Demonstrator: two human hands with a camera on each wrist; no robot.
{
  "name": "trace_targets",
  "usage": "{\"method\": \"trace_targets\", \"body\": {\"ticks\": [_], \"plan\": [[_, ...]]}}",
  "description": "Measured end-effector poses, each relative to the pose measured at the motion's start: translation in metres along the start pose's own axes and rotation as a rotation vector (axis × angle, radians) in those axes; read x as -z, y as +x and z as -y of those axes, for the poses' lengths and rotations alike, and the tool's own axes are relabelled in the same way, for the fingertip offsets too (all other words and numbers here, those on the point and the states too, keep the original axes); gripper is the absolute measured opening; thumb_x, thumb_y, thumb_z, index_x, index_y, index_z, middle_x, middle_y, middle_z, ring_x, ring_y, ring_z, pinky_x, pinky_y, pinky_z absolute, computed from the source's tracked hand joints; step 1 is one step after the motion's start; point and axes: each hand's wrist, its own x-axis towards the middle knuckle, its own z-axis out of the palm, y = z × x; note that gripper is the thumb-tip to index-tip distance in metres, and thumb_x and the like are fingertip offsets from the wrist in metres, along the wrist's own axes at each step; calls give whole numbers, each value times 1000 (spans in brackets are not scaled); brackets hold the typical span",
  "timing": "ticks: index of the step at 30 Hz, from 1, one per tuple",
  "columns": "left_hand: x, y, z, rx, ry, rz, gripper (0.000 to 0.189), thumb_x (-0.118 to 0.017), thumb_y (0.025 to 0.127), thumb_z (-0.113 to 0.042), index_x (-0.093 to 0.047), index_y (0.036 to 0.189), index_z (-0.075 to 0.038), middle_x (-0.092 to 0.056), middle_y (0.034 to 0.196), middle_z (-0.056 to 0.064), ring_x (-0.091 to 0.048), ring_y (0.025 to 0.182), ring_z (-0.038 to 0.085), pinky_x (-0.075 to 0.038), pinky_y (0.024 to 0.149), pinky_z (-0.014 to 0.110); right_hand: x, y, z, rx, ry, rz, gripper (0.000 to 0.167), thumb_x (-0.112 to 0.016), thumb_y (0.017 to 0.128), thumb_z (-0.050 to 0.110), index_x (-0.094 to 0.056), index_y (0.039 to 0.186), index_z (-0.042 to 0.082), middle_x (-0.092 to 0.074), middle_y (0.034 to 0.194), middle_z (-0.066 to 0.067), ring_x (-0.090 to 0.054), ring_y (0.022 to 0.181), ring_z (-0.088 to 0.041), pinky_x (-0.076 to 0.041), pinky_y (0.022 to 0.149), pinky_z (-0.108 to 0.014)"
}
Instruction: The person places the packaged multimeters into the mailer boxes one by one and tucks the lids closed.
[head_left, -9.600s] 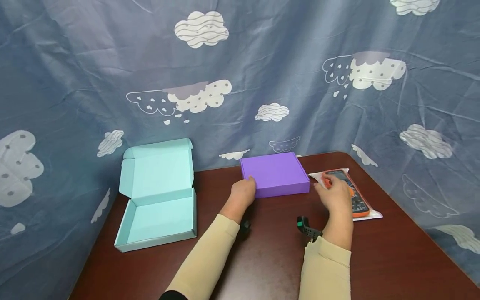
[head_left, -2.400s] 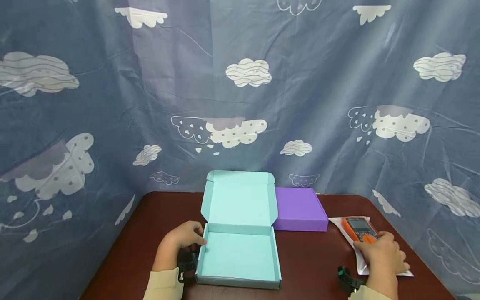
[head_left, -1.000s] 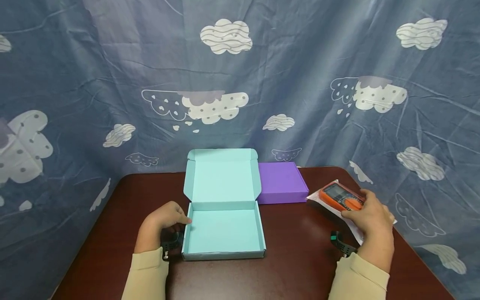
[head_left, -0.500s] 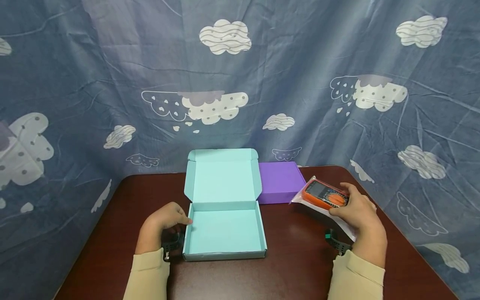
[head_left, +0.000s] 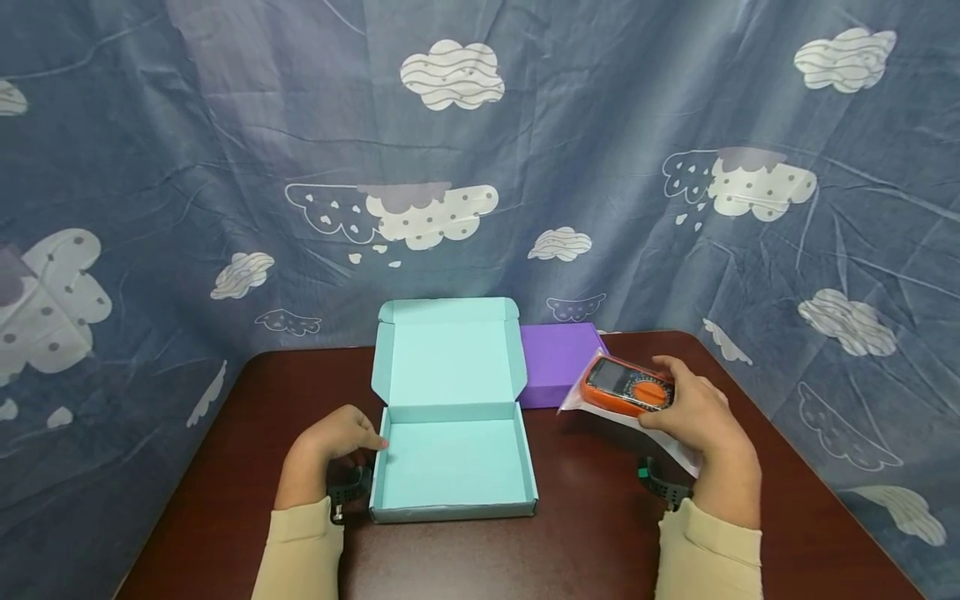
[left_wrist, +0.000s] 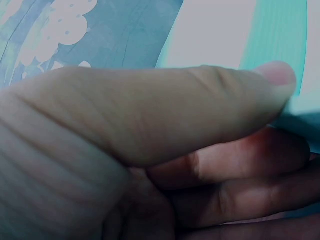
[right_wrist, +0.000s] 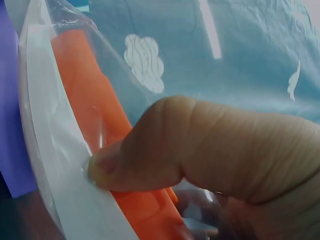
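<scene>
A person's left hand [head_left: 333, 437] pinches the left edge of an open teal box [head_left: 453, 412] as the right hand [head_left: 701, 412] grips a bagged orange multimeter [head_left: 624, 387] tilted above the table [head_left: 487, 558], a stretch of which separates it from the box's right edge.

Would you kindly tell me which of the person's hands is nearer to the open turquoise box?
The left. The left hand pinches the left side wall of the turquoise box; the right hand is apart from it, off to its right, holding the orange multimeter.
</scene>
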Motion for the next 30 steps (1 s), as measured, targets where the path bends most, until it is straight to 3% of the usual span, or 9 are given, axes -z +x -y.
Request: {"method": "trace_targets", "body": {"ticks": [11,21,30], "plan": [[-1,-1,-1,1,5,-6,29,-80,88,-15,-67,66,0,-67,65,9,-65,62,24,-56,60,41,-4,0,22,81,19,-5,102,-91,66,21,-37,152,8,-61,116,-22,-44,109,-41,-35,85,-54],[-1,-2,-2,0,0,-10,34,-81,88,-15,-62,62,-5,-65,64,8,-64,63,24,-55,60,40,-8,3,35,169,33,-1,99,-93,65,19,-42,149,6,-62,119,-19,-50,104,-34,-40,83,-47],[-2,1,1,9,-13,-10,36,-80,88,-15,-60,60,-7,-65,64,9,-64,62,25,-55,60,39,-12,1,49,184,62,36,97,-91,65,14,-42,149,8,-61,115,-15,-48,104,-33,-42,81,-44]]}}
